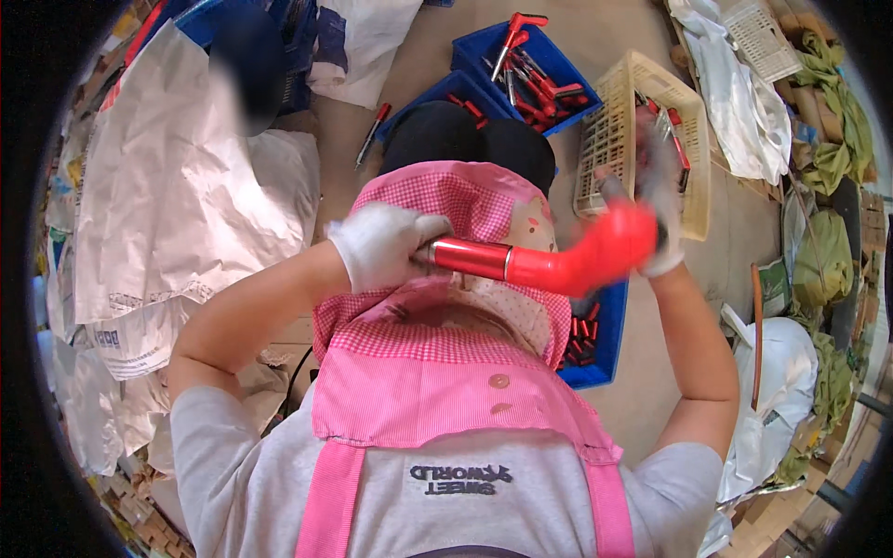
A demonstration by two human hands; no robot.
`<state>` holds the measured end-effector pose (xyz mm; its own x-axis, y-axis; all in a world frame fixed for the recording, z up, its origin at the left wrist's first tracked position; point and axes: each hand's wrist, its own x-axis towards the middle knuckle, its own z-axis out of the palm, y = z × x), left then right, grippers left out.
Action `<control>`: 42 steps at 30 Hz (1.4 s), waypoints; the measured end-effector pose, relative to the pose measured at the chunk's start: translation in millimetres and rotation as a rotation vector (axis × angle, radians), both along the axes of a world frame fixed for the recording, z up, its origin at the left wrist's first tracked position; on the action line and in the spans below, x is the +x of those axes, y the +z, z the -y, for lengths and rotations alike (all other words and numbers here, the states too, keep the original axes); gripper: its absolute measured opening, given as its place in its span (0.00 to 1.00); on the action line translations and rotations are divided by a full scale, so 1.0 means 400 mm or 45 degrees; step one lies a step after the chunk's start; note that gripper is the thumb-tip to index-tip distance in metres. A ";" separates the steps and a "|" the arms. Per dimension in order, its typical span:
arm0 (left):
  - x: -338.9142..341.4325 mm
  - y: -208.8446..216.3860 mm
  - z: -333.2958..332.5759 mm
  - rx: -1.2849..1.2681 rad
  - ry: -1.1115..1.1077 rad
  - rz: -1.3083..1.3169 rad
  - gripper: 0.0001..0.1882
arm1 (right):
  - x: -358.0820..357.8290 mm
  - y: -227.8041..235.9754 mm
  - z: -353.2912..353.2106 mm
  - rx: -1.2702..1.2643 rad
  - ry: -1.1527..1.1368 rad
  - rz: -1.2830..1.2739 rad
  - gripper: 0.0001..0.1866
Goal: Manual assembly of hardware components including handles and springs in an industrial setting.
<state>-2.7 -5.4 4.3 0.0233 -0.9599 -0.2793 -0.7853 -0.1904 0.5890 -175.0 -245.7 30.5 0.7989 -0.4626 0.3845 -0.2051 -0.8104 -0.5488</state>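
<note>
My left hand (pixel 386 246), in a white glove, is closed round the near end of a shiny red tube with a bent red handle (pixel 470 259). It is held level above my lap, and the handle's far end is smeared by motion. My right hand (pixel 659 186), also gloved, is over the cream plastic basket (pixel 625 112). Motion blurs its fingers, so whether it grips anything is unclear. Red and metal pieces (pixel 677 139) lie in the basket beside the right hand. The handle partly covers the right wrist.
Blue bins (pixel 462 48) ahead hold red-handled metal tubes. Another blue bin (pixel 603 349), right of my lap, contains small red and dark pieces. One red-tipped tube (pixel 373 135) lies on the floor. White sacks (pixel 186 186) fill the left; white and green sacks (pixel 823 256) line the right.
</note>
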 end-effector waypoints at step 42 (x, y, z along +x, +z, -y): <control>0.065 -0.143 -0.030 0.581 0.107 -2.319 0.23 | 0.123 0.122 -0.050 -1.221 1.040 -0.058 0.10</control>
